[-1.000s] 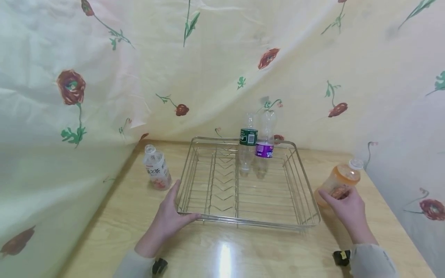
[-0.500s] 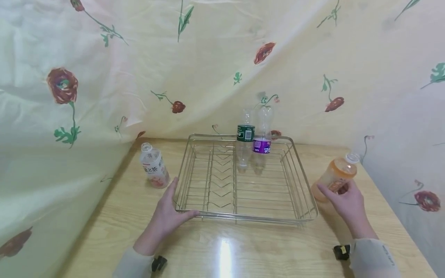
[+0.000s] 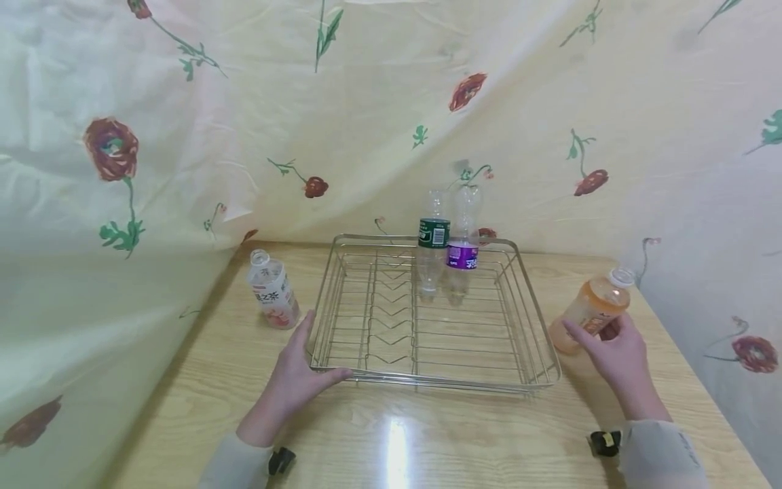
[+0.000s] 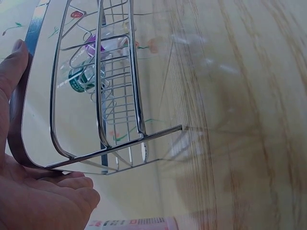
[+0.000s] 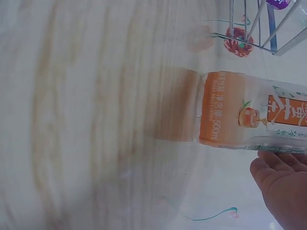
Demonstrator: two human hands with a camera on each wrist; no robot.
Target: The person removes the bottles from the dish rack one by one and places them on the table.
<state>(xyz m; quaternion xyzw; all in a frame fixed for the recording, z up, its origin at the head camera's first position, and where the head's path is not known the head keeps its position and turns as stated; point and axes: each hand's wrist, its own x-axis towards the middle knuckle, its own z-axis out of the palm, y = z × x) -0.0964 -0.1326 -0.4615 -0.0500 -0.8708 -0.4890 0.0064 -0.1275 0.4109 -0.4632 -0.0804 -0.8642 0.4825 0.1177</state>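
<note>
Orange bottle [image 3: 591, 309] clamped in right fingers [image 5: 264, 171], left fingers [image 3: 299, 335] apart; wooden table [image 3: 339, 435], floral backdrop [image 3: 366, 115].

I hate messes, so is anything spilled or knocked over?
Nothing odd: the bright streak on the table looks like light, not a spill. The pink bottle and orange bottle stand upright; the green-labelled bottle and purple-labelled bottle stand in the wire rack.

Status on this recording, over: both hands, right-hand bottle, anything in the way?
Left hand holding wire rack by near left corner. Right hand gripping orange-labelled bottle beside rack's right side. Nothing visible between bottle and rack.
</note>
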